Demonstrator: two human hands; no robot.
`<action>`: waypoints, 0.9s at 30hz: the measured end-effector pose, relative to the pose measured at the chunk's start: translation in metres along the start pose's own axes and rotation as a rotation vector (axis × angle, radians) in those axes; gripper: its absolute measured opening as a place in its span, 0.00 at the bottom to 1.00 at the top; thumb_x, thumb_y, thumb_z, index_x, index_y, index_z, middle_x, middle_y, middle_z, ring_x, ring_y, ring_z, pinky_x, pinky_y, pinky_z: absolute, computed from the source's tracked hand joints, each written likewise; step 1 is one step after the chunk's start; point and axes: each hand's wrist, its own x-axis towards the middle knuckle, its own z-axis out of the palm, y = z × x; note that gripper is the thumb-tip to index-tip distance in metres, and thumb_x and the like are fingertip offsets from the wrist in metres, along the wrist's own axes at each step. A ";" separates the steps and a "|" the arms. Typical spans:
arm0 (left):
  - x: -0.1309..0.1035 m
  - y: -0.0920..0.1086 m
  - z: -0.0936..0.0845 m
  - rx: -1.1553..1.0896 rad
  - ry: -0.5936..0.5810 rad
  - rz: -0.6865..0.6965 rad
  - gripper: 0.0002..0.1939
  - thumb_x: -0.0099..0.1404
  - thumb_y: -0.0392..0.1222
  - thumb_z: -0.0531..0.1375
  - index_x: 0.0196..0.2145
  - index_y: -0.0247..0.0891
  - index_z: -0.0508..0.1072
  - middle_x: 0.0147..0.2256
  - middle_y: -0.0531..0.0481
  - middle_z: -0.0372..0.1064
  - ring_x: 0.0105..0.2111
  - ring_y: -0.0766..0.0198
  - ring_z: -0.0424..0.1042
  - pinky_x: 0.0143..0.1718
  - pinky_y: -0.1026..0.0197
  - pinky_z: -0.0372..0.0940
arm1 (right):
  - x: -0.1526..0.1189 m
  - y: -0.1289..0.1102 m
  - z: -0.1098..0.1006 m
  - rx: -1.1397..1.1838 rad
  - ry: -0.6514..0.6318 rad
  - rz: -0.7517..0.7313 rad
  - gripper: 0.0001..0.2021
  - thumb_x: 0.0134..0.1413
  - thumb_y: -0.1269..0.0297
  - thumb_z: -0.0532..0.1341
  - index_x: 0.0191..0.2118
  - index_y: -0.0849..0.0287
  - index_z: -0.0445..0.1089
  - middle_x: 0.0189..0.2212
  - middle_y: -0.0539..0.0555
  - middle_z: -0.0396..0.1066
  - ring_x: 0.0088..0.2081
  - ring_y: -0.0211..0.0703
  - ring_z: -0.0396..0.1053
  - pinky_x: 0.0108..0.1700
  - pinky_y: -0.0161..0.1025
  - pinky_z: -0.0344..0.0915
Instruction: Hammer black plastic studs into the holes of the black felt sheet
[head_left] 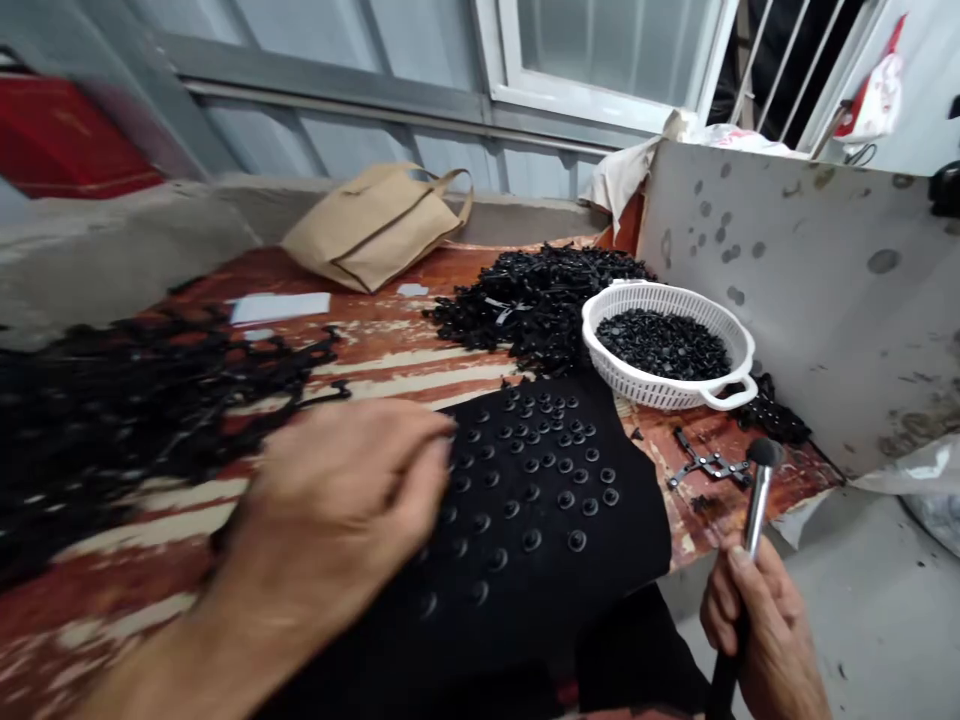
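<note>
My right hand [765,620] is wrapped round a hammer [757,500] with a black handle and a shiny metal neck, its head pointing up. Blurred by motion, my left hand [349,490] is over the left part of a black mat [637,510], thumb and fingers pressed together; whatever it may hold is hidden. Several small round black studs [576,541] stand in rows on the mat. Right of the mat lies a linked black part [709,465] with silver dots.
A white basket [667,392] of small black pieces stands behind the mat. Black parts form a heap [540,290] at the back and another pile [112,430] at left. A tan bag [375,230] lies near the wall; a spotted board [810,270] borders the right.
</note>
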 end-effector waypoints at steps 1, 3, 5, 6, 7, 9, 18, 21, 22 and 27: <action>0.013 0.027 0.011 -0.073 -0.037 0.093 0.09 0.68 0.34 0.51 0.36 0.40 0.71 0.36 0.48 0.74 0.38 0.58 0.68 0.45 0.54 0.58 | 0.000 0.001 -0.001 -0.002 0.006 0.000 0.13 0.59 0.52 0.63 0.35 0.56 0.65 0.16 0.39 0.54 0.14 0.26 0.50 0.17 0.24 0.50; 0.037 0.081 0.031 -0.216 -0.239 0.254 0.12 0.67 0.31 0.50 0.35 0.41 0.72 0.35 0.50 0.73 0.36 0.59 0.68 0.39 0.55 0.58 | 0.000 0.000 -0.003 -0.008 0.022 -0.007 0.14 0.59 0.51 0.63 0.33 0.57 0.65 0.16 0.39 0.55 0.14 0.26 0.51 0.17 0.25 0.50; 0.058 0.126 0.048 -0.299 -0.519 0.366 0.09 0.66 0.35 0.52 0.36 0.40 0.71 0.37 0.47 0.73 0.38 0.57 0.68 0.39 0.55 0.59 | -0.001 -0.003 -0.008 -0.014 0.043 -0.025 0.14 0.59 0.51 0.62 0.34 0.57 0.65 0.16 0.39 0.55 0.14 0.26 0.52 0.17 0.25 0.51; 0.066 0.144 0.056 -0.316 -0.606 0.383 0.09 0.67 0.38 0.52 0.39 0.39 0.71 0.41 0.44 0.72 0.41 0.55 0.69 0.42 0.53 0.60 | -0.002 -0.005 -0.010 -0.018 0.054 -0.035 0.14 0.59 0.50 0.62 0.34 0.57 0.65 0.16 0.39 0.55 0.13 0.26 0.52 0.17 0.25 0.51; 0.072 0.158 0.065 -0.314 -0.655 0.374 0.11 0.67 0.40 0.52 0.43 0.36 0.70 0.44 0.41 0.72 0.44 0.51 0.69 0.45 0.50 0.61 | -0.004 -0.008 -0.013 -0.023 0.066 -0.044 0.14 0.59 0.51 0.62 0.34 0.57 0.65 0.16 0.39 0.56 0.13 0.26 0.52 0.17 0.25 0.52; 0.080 0.175 0.083 -0.289 -0.728 0.344 0.14 0.65 0.40 0.54 0.47 0.33 0.69 0.45 0.35 0.71 0.46 0.46 0.69 0.47 0.46 0.61 | -0.006 -0.012 -0.019 -0.036 0.093 -0.064 0.14 0.60 0.51 0.62 0.35 0.57 0.65 0.16 0.39 0.56 0.13 0.25 0.52 0.17 0.24 0.52; 0.087 0.158 0.094 -0.515 -0.588 0.262 0.09 0.61 0.32 0.52 0.37 0.35 0.70 0.30 0.47 0.71 0.31 0.59 0.71 0.35 0.58 0.64 | -0.005 -0.024 -0.038 -0.074 0.148 -0.120 0.14 0.58 0.51 0.63 0.39 0.55 0.65 0.26 0.44 0.69 0.13 0.22 0.54 0.16 0.23 0.51; 0.062 0.150 0.064 -0.469 -0.351 0.350 0.09 0.65 0.31 0.50 0.36 0.37 0.69 0.32 0.47 0.70 0.33 0.61 0.70 0.36 0.59 0.66 | -0.001 -0.031 -0.026 -0.074 0.082 -0.123 0.17 0.56 0.49 0.64 0.44 0.55 0.66 0.26 0.46 0.71 0.14 0.24 0.54 0.15 0.24 0.52; 0.050 0.147 0.055 -0.433 -0.272 0.395 0.10 0.66 0.31 0.49 0.36 0.37 0.69 0.32 0.47 0.70 0.32 0.61 0.70 0.35 0.59 0.66 | 0.000 -0.033 -0.019 -0.074 0.052 -0.120 0.18 0.56 0.49 0.64 0.45 0.55 0.66 0.23 0.45 0.69 0.14 0.25 0.53 0.15 0.24 0.52; -0.015 0.130 0.020 -0.318 -0.030 0.401 0.10 0.66 0.29 0.50 0.42 0.31 0.69 0.29 0.47 0.70 0.29 0.60 0.71 0.31 0.60 0.69 | -0.009 -0.035 0.022 -0.078 -0.139 -0.028 0.16 0.54 0.51 0.66 0.40 0.56 0.66 0.15 0.42 0.64 0.14 0.27 0.53 0.15 0.23 0.52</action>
